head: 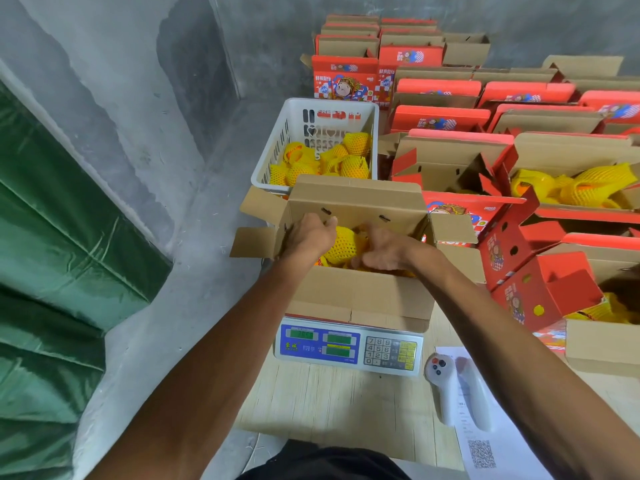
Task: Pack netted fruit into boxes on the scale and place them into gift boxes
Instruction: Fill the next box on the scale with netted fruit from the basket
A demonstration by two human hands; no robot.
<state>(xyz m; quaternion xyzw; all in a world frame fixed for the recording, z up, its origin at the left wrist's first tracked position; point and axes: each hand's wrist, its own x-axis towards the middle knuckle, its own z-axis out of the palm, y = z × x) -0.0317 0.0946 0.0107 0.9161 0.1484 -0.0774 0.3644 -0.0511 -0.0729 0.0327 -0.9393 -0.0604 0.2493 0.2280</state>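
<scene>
Reaching into the open box (360,299) sitting on the scale (349,348), so every fruit added gets weighed. Right of the scale, red gift boxes (446,119) stand open, ready to receive. Behind it, the white basket (313,109) supplies stock. Left hand (310,233) curls round a netted fruit (343,245); right hand (384,251) fingers curl among the fruit, grip unclear.

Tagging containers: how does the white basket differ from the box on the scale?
The white basket is slotted plastic on the floor; the box on the scale is plain cardboard with open flaps. Nobody touches the basket; the left hand and right hand reach into the box. Both hold yellow-netted fruit.
</scene>
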